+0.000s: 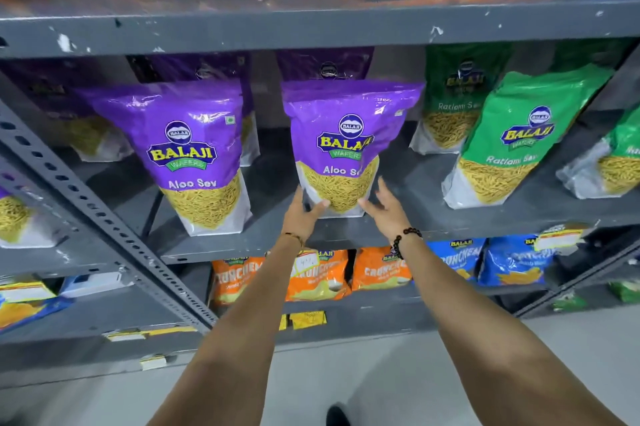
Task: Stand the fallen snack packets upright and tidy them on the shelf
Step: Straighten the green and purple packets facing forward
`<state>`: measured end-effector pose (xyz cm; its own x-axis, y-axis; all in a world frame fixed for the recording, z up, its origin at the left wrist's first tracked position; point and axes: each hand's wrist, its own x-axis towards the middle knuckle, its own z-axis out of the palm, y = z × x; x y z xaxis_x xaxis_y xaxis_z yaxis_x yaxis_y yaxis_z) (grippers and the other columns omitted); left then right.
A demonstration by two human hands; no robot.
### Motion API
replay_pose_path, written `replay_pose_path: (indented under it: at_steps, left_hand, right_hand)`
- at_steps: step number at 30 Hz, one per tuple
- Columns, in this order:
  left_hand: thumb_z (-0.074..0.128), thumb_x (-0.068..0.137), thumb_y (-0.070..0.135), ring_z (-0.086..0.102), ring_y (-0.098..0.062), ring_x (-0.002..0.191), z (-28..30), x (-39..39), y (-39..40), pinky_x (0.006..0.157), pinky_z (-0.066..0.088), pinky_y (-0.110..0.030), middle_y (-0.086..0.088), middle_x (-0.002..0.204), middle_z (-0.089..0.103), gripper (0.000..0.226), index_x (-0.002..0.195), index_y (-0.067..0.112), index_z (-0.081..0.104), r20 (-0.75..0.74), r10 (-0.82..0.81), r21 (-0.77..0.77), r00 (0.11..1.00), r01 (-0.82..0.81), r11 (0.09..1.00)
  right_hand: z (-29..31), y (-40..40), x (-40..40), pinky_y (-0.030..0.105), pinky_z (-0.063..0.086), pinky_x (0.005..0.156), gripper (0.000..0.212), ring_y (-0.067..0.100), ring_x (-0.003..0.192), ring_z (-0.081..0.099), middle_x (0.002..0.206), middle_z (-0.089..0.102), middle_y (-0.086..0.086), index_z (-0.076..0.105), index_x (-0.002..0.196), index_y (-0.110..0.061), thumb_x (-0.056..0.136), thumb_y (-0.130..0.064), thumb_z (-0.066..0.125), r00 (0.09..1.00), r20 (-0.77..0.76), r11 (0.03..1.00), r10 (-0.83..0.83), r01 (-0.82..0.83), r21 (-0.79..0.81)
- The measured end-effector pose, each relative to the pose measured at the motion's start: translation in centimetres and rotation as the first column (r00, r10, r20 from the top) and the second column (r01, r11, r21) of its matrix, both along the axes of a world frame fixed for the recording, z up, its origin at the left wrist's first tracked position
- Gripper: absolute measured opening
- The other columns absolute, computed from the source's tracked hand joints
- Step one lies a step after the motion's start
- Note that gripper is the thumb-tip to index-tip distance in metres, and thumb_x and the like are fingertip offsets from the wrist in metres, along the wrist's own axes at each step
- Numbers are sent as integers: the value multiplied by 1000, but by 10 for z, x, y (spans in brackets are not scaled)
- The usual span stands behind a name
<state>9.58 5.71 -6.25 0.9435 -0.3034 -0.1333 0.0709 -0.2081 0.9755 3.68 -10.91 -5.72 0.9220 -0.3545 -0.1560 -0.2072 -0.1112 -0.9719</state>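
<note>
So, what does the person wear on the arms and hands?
Both forearms are bare, with no sleeves or gloves. The right wrist carries a bracelet of dark round beads. The left wrist has a thin gold-coloured band. I see no rings.

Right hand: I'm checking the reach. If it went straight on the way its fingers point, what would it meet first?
Probably the lower right edge of the purple Aloo Sev packet. The right hand is open beside its base, fingers angled up and inward, though depth is unclear.

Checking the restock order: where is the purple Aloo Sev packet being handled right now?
In the head view it stands mid-shelf, the purple Aloo Sev packet, between another purple packet and a green Ratlami Sev packet, both hands at its base.
</note>
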Motion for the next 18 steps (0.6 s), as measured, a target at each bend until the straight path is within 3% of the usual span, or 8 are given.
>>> replay_pose_path:
  at_steps: [4,11,15,18]
  left_hand:
    - [61,86,24,48,-26,126,-3,-1,-2,108,39,-42,-9,138,52,51,132,12,42,-78,66,-28,995,-68,997]
    - [61,86,24,49,-24,125,-1,-7,0,103,40,-37,-8,138,51,50,131,11,41,-91,92,-15,992,-93,996]
    - [61,86,26,48,-25,126,0,-14,2,99,41,-35,-8,139,50,51,131,12,40,-91,93,0,991,-94,996]
    - [60,86,30,49,-24,123,4,-16,4,90,38,-29,-8,139,50,51,129,11,41,-61,82,63,995,-78,995]
  right_hand:
    - [-2,1,0,28,35,102,58,14,128,42,135,47,-6,33,141,-21,88,-17,58,997,68,999,33,-31,-25]
    - [0,2,-7,25,36,94,55,5,115,46,122,51,-13,39,137,-25,86,-17,60,997,76,999,22,-20,-27]
    - [1,4,-14,24,37,93,55,7,116,47,124,52,-11,38,138,-25,87,-15,59,996,84,999,34,-30,-44]
    - [1,5,-13,31,36,103,60,16,129,43,138,48,0,32,141,-20,88,-18,59,997,68,999,24,-22,-40]
